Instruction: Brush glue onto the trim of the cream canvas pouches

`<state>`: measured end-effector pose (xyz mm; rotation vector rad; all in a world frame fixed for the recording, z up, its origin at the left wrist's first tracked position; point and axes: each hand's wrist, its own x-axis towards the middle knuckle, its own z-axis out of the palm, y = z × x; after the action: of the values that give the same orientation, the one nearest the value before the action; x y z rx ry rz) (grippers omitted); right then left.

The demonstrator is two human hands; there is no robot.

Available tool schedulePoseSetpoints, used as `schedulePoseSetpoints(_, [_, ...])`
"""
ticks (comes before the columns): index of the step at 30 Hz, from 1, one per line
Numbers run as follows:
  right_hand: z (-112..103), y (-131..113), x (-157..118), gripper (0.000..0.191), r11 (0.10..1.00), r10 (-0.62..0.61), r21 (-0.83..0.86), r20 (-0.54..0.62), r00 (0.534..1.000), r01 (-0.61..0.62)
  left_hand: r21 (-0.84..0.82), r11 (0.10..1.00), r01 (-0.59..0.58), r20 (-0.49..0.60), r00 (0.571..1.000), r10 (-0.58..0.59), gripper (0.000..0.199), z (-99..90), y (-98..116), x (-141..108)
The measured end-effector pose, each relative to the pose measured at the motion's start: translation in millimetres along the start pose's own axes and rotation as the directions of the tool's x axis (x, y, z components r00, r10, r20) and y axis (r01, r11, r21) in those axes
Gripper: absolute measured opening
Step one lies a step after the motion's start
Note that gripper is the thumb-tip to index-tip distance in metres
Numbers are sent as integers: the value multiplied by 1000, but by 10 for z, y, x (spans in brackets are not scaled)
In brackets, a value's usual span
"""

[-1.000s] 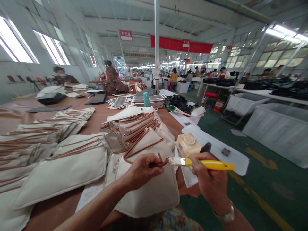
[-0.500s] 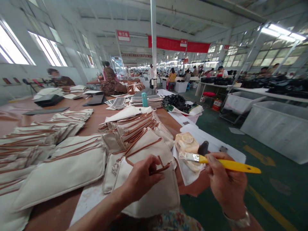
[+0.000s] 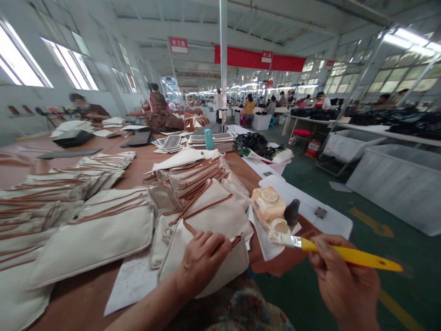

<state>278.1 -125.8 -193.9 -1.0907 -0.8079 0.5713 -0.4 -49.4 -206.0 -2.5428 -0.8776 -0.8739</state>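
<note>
In my right hand [image 3: 344, 280] is a flat paintbrush [image 3: 358, 257] with a yellow handle, gripped near its metal ferrule. Its pale bristles point left, close to the mouth of a stained plastic bottle [image 3: 268, 202] lying at the table's right edge. My left hand [image 3: 206, 255] has its fingers curled over the brown-trimmed upper edge of a cream pouch [image 3: 175, 262] at the table's front. The fingertips are partly hidden. Just behind it, more cream pouches [image 3: 213, 207] with brown piping lie in a leaning pile.
Rows of similar pouches [image 3: 113, 230] cover the left of the brown table [image 3: 82, 294]. A turquoise cylinder [image 3: 208, 139] stands behind the pile, near a heap of black scraps [image 3: 253, 145]. Large white bins [image 3: 399, 184] stand on the right, and people work in the background.
My left hand has turned over and closed down onto the pouch edge, drawing the pouch slightly nearer. The brush in my right hand has moved right and down, beside the bottle's mouth.
</note>
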Motion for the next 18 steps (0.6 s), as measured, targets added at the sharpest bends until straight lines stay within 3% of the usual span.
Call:
schedulePoseSetpoints(4, [-60, 2, -29, 22, 1000, 19, 0, -13, 1000, -19, 50, 997, -53, -103, 993, 58, 9, 73, 17, -40])
schedulePoseSetpoints(6, [-97, -2, -30, 23, 1000, 27, -3, -19, 999, -27, 10, 999, -48, -96, 994, 49, 15, 89, 65, -27])
schedulePoseSetpoints(9, [-147, -15, -29, 24, 998, 56, -1, -66, 996, -56, -50, 998, -29, 87, 996, 33, 25, 66, 126, 32])
schedulePoseSetpoints(12, [-176, -27, -40, 27, 997, 78, -6, -101, 992, -79, -33, 992, -122, 278, 952, 127, 20, -2, 114, 99])
schedulePoseSetpoints(15, [-182, -23, -63, 28, 995, 102, -6, -91, 991, -103, 13, 962, -272, 285, 923, 257, 10, -46, 61, 110])
schedulePoseSetpoints(18, [-187, -9, -76, 27, 993, 122, 17, -70, 990, -121, 94, 970, -223, 267, 945, 191, 7, -32, 55, 58])
